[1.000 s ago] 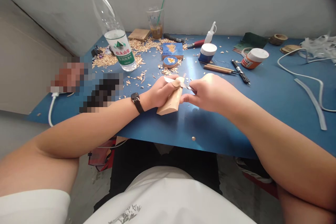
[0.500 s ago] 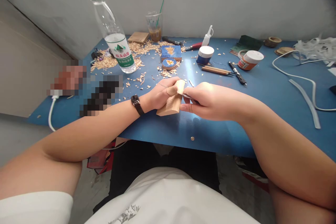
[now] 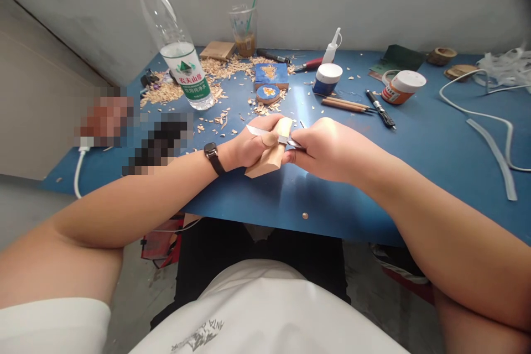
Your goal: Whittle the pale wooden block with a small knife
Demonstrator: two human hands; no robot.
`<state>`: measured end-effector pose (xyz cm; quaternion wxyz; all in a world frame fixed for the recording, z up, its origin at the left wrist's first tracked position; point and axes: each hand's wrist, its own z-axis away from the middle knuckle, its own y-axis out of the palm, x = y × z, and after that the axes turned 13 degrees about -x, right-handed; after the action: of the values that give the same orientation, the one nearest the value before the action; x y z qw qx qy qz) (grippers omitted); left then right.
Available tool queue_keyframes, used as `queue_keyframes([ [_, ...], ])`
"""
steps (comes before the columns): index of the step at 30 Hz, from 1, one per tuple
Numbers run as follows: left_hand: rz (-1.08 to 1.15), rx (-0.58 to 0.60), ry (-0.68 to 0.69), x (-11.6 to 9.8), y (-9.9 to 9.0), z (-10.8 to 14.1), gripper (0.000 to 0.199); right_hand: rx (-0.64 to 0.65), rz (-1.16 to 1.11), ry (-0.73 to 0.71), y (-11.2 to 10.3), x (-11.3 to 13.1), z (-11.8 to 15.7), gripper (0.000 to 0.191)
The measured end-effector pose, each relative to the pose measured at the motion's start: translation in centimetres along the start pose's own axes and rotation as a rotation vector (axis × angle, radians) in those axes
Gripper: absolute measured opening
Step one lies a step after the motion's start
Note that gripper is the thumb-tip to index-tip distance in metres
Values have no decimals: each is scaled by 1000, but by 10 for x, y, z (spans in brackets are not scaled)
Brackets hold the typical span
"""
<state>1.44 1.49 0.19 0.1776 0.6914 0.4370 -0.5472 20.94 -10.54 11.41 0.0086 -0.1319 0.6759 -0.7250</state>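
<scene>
My left hand is wrapped round a pale wooden block, held just above the table near its front edge. The thumb lies across the block's upper side. From the other side my right hand grips a knife, its handle mostly hidden in the fingers. The metal meets the block at a light cut patch close to the left thumb. A thin pale pointed strip shows beside that thumb; whether it belongs to the blade I cannot tell.
A water bottle stands at the left amid wood shavings. Behind my hands lie blue-painted wood pieces. A blue paint jar, wooden-handled tools, a black pen and an orange jar sit to the right.
The block has turned slightly in my left hand, and the pale strip now shows by the thumb. My right hand has shifted a little up and left. The whole view has shifted slightly.
</scene>
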Motion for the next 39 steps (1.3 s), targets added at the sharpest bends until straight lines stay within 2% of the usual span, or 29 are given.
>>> queue_keyframes([
  [7,-22,-34,-27,-2,3,2,93,-113,-1,-50,12,-9,-1,50],
  [12,-30,-53,-49,-2,5,5,70,-146,12,6,17,-17,-8,67],
  [14,-34,-68,-47,-1,6,5,68,-141,14,5,14,-16,-9,68],
  [17,-36,-68,-42,2,6,4,76,-77,19,-3,4,-8,-2,58],
  [21,-37,-22,27,5,5,2,97,15,-35,-57,-6,-3,8,47],
  [29,-62,-12,82,7,0,2,98,-58,-121,-152,17,-22,1,50],
  [35,-75,-33,19,0,1,4,99,-10,-32,18,8,-6,0,46],
  [39,-60,-62,-8,-1,2,3,96,2,-14,58,3,1,-1,48],
])
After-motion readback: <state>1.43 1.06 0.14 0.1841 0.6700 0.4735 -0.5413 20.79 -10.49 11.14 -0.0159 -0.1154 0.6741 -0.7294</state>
